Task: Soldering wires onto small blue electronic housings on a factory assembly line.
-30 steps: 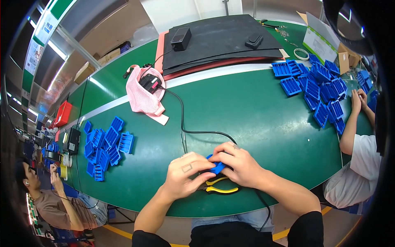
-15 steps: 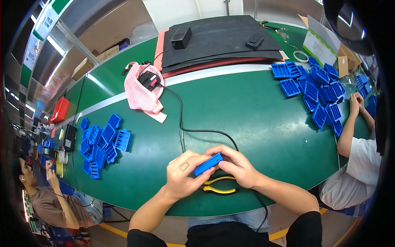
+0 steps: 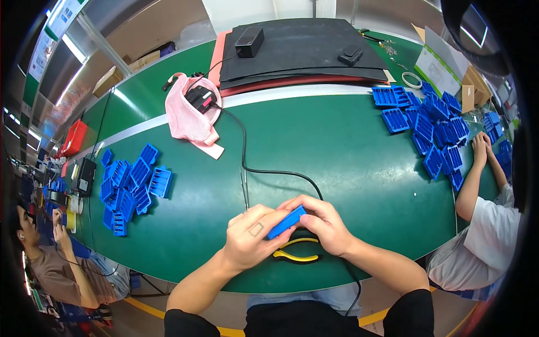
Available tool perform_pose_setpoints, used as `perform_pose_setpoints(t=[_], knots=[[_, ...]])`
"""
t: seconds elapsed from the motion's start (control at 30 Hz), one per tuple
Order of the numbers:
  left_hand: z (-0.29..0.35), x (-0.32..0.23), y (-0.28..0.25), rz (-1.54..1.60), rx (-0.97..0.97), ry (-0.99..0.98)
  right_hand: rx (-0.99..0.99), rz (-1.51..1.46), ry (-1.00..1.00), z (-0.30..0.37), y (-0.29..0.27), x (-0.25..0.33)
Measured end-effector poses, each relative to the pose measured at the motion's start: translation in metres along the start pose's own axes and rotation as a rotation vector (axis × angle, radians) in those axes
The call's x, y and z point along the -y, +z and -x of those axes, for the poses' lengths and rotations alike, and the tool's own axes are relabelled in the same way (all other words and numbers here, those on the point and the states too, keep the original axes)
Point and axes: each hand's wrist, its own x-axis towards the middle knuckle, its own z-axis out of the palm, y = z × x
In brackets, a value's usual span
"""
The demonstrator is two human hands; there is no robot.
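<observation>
My left hand and my right hand hold one blue plastic case between them, above the near part of the green table. The case is tilted, its right end higher, with a smooth long side toward me. Fingers of both hands wrap its ends and far side, and the right thumb presses near the right end. What lies inside the case is hidden. Just below the hands lie pliers with yellow and black handles, their jaws covered by the hands. Metal tweezers lie beyond my left hand.
Piles of blue slotted cases lie at left and right. A black cable runs from a device on pink cloth past my hands. Black sheets are stacked behind. One person sits at each side.
My view has shifted slightly, so the table and piles sit a little differently. Both hands still hold the blue case, which has tilted slightly more upright.
</observation>
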Motion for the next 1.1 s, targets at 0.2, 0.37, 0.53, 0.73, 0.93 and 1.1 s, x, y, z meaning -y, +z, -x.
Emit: perform_pose_setpoints(t=[0.2, 0.37, 0.53, 0.73, 0.93, 1.1], knots=[[0.0, 0.001, 0.003, 0.003, -0.037, 0.036, -0.026, 0.061, 0.069, 0.002, -0.002, 0.002], [0.003, 0.002, 0.002, -0.016, -0.023, 0.108, -0.009, 0.091, 0.032, 0.001, -0.002, 0.0], [0.006, 0.0, -0.001, -0.051, -0.014, 0.185, 0.03, 0.0, -0.038, 0.003, -0.001, -0.002], [0.004, 0.001, -0.003, -0.04, -0.016, 0.217, 0.045, 0.099, -0.119, 0.001, 0.001, -0.001], [-0.003, 0.003, -0.007, 0.027, -0.065, 0.128, 0.055, 0.322, -0.232, -0.001, -0.001, 0.005], [-0.007, 0.007, -0.013, 0.051, -0.001, 0.129, 0.042, 0.473, -0.275, -0.005, -0.004, 0.005]])
